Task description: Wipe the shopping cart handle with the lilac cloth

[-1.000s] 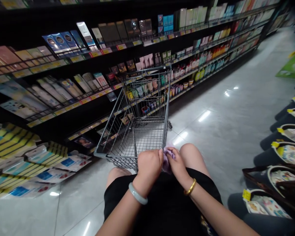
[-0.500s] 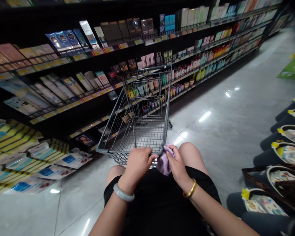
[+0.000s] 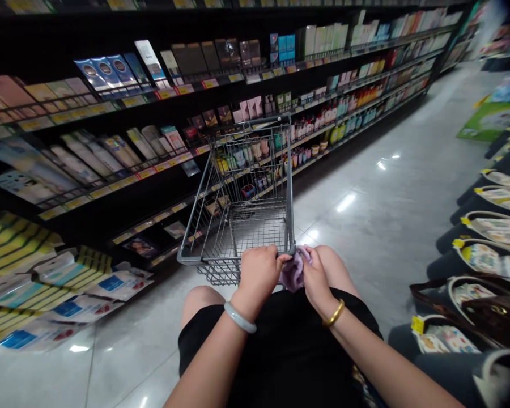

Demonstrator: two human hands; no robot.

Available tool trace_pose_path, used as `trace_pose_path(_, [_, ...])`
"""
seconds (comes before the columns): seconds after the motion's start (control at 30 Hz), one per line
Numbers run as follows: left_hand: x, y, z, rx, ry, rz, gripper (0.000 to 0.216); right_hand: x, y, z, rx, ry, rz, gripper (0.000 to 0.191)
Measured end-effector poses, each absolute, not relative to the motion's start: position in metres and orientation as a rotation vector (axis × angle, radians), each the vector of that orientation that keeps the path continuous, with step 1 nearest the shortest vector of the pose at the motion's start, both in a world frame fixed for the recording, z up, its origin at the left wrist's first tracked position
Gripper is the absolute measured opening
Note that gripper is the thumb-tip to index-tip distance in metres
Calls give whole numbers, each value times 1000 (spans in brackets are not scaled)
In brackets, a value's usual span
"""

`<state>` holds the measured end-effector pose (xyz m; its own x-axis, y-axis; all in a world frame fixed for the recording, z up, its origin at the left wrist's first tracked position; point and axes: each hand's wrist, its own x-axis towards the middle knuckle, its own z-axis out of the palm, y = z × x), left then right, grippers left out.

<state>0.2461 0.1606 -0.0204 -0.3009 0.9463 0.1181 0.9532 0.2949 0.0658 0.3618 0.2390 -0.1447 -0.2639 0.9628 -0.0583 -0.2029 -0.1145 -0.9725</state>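
Observation:
A grey wire shopping cart [image 3: 233, 262] stands in front of my knees, its basket showing bare mesh at the bottom. My left hand [image 3: 261, 273] is closed around the cart's near rim, close to the right corner, with a pale bangle on the wrist. Beside that corner, my right hand [image 3: 317, 277] pinches a crumpled purple cloth [image 3: 294, 272]. The cloth hangs against the outside of the corner; whether it touches the left fingers I cannot tell. A gold bangle sits on my right wrist.
Long dark shelves [image 3: 153, 170] with boxes and bottles run behind the cart. White and blue packs [image 3: 76, 306] are stacked at lower left. Grey bins [image 3: 446, 340] holding packets line the right side, with a brown bag [image 3: 493, 317] among them. A tiled floor [image 3: 365, 187] stretches away.
My left hand has shifted right along with the cart's near rim, and the cart has swung slightly. My right hand and the cloth have moved a little right and up.

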Motion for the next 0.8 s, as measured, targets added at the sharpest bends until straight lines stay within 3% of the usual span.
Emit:
trace_pose_path(0.13, [256,173,-23,-1832,-2476,-192,54,375,247,-124,-891,-1236,1399,32])
trace_pose_path(0.27, [267,189,-25,-1842,-2463,-198,51,381,245,-149,-1014,-1203,1409,32])
trace_pose_path(0.47, [264,198,-22,-1975,-2311,-342,30,386,250,-144,-992,-1016,1482,37])
trace_pose_path(0.63, [248,189,-24,-1820,-2365,-298,48,397,261,-135,-967,-1239,1247,35])
trace_pose_path(0.8, [244,189,-29,-1814,-2444,-202,50,389,254,-145,-1053,-1092,1440,35])
